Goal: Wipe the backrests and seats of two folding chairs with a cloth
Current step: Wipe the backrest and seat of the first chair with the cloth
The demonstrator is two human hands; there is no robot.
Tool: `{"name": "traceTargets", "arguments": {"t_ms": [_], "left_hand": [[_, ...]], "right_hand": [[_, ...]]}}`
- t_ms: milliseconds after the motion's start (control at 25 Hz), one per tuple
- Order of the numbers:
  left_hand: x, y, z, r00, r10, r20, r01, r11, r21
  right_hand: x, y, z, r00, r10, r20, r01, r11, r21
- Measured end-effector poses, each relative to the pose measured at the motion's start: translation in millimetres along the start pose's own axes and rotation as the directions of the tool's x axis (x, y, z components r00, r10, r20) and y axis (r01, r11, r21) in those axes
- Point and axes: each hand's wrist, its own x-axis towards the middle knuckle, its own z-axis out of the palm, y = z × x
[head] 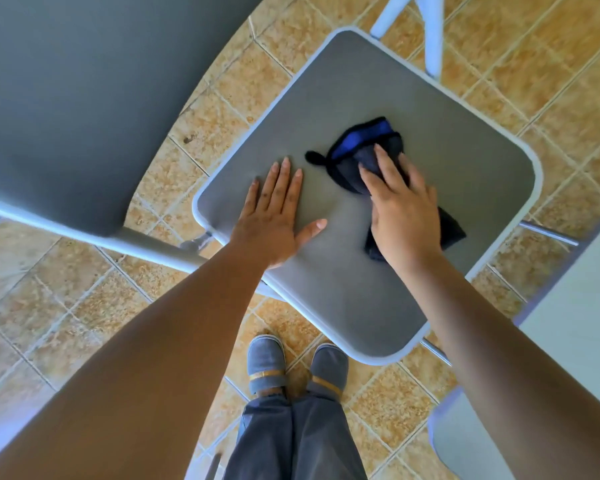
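Note:
A grey folding-chair seat with a pale frame fills the middle of the view. Its grey backrest looms at the upper left. A dark cloth with a blue stripe lies bunched on the seat. My right hand presses flat on the cloth, fingers fairly straight, covering its middle. My left hand rests flat on the bare seat just left of the cloth, fingers spread.
Tan tiled floor surrounds the chair. White chair legs show at the top. A second grey seat edge and a pale surface sit at the lower right. My slippered feet stand just below the seat.

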Motion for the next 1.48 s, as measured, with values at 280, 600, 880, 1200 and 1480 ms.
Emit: {"name": "traceTargets", "arguments": {"t_ms": [280, 600, 880, 1200, 1480], "left_hand": [[0, -7, 2, 0.999, 0.032, 0.020, -0.031, 0.998, -0.056], [-3, -9, 2, 0.995, 0.022, -0.096, -0.026, 0.999, -0.036], [15, -24, -18, 0.957, -0.287, 0.051, 0.291, 0.942, -0.166], [17, -25, -18, 0.955, -0.266, 0.130, 0.284, 0.948, -0.145], [16, -25, -16, 0.953, -0.275, 0.126, 0.292, 0.945, -0.147]], "right_hand": [[86, 1, 2, 0.916, 0.390, -0.093, -0.387, 0.921, 0.047], [72, -21, 7, 0.996, -0.094, 0.001, 0.094, 0.995, -0.015], [125, -14, -4, 0.951, 0.307, -0.021, -0.308, 0.951, -0.031], [114, -56, 9, 0.990, -0.128, 0.054, 0.130, 0.991, -0.030], [133, -6, -2, 0.963, 0.268, -0.028, -0.269, 0.963, -0.018]]}}
